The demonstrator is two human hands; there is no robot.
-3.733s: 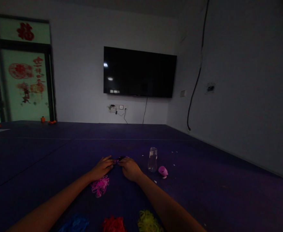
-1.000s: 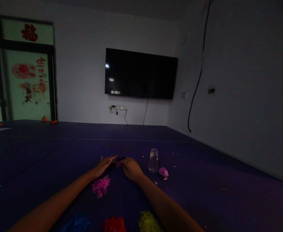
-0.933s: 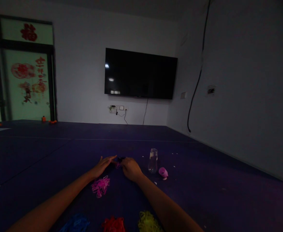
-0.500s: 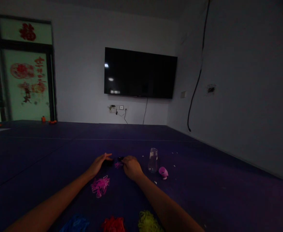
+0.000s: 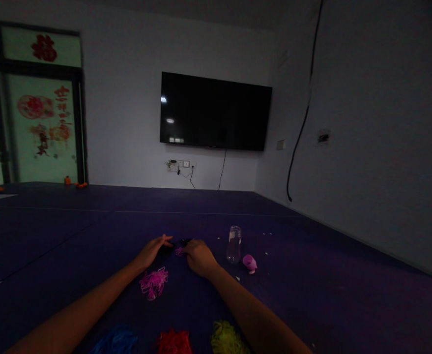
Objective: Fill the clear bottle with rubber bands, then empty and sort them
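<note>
My left hand rests on the dark purple surface with its fingers stretched to the right, beside a black item whose shape is lost in the dark. Opposite it, my right hand is closed, its fingertips at a small bunch of pink rubber bands; how many it grips is hidden. Just beyond those fingertips lies another small black object. A larger loose pile of pink rubber bands lies nearer me, between my forearms.
Right of my right hand stand a clear bottle and a small pink cup-like piece. Blue, red and yellow band piles lie at the near edge. White scraps dot the surface. A television hangs behind.
My right fingers have shifted slightly left and now cover more of the small pink bunch. My left hand has barely moved. The view has shifted a little.
</note>
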